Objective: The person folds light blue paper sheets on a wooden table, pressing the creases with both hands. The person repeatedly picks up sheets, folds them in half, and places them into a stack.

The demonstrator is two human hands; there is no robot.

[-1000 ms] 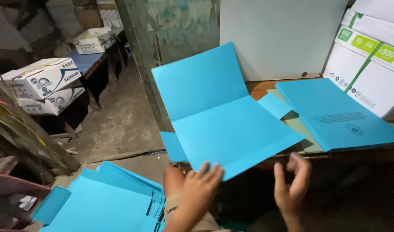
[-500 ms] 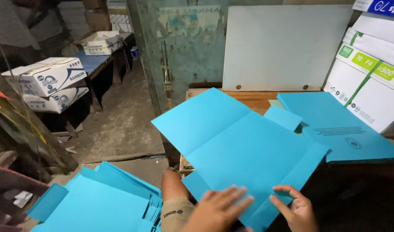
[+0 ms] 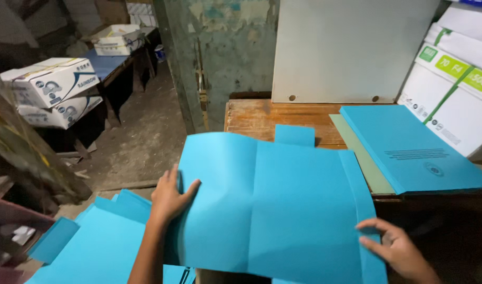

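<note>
Over wooden table: L hand, R hand fingers pinch blue folder sheet edges.

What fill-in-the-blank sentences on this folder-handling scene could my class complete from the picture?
1. Both hands hold an unfolded folder coloured ____.
2. The left hand grips the folder's ____ edge.
3. The stack of printed folders lies on a ____ table.
4. More blue sheets lie piled on the ____.

Missing words: blue; left; wooden; floor
</note>
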